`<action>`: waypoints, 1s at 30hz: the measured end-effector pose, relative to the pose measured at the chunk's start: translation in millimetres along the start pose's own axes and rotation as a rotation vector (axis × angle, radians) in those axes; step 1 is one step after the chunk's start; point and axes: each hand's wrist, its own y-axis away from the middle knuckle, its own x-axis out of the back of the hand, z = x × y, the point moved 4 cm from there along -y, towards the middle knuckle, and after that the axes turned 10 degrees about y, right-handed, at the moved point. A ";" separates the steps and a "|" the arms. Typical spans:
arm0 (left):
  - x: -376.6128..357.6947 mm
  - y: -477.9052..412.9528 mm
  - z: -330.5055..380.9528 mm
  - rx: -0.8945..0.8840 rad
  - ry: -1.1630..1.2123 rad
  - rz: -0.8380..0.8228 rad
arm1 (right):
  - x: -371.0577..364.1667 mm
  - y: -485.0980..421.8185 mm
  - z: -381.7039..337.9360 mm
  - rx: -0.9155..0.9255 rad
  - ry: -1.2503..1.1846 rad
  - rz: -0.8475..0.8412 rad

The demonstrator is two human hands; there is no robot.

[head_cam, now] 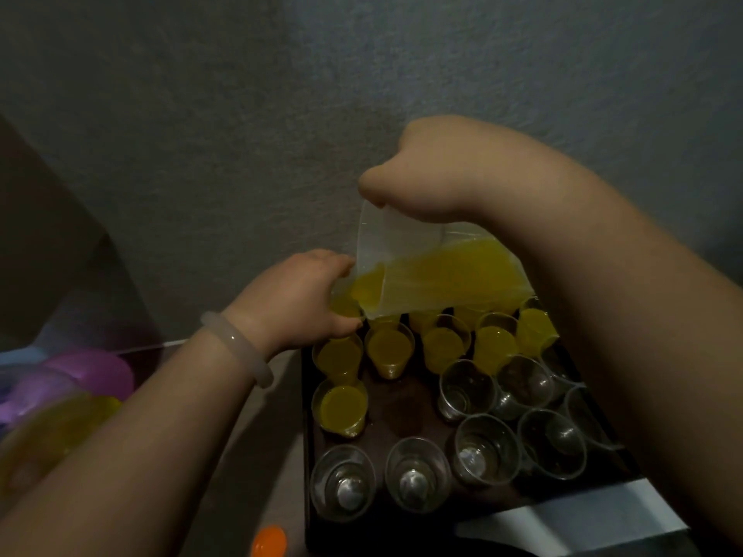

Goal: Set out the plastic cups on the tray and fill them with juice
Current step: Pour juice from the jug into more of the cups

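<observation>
A grey, rough-textured wall (201,114) fills the upper half of the view, and a pale counter (249,456) is seen below it in dim light. A dark tray (406,412) is set on the counter against the wall. Over the tray's far edge a clear jug (402,243) of yellow juice (450,271) is tipped steeply leftward, gripped at its top by the right hand (426,170), whose fingers are curled out of sight behind it. At the jug's lip a cup (347,305) is held by the left hand (297,295), fingers wrapped round it, and juice is seen in it. Filled cups (389,347) are ranged along the tray's far rows, empty cups (418,480) along the near ones. A pale bangle (241,347) is worn on the left wrist. Purple plastic ware (92,375) is blurred at far left.
</observation>
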 end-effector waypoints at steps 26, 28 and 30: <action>4.6 0.7 1.7 0.016 0.020 0.017 | 7.6 2.3 -3.6 0.018 0.010 0.013; 5.4 0.6 1.6 0.020 0.022 0.023 | 7.8 2.8 -2.1 0.015 0.000 0.013; 5.6 0.3 1.5 0.020 0.023 0.023 | 7.2 3.2 0.7 0.002 -0.017 0.009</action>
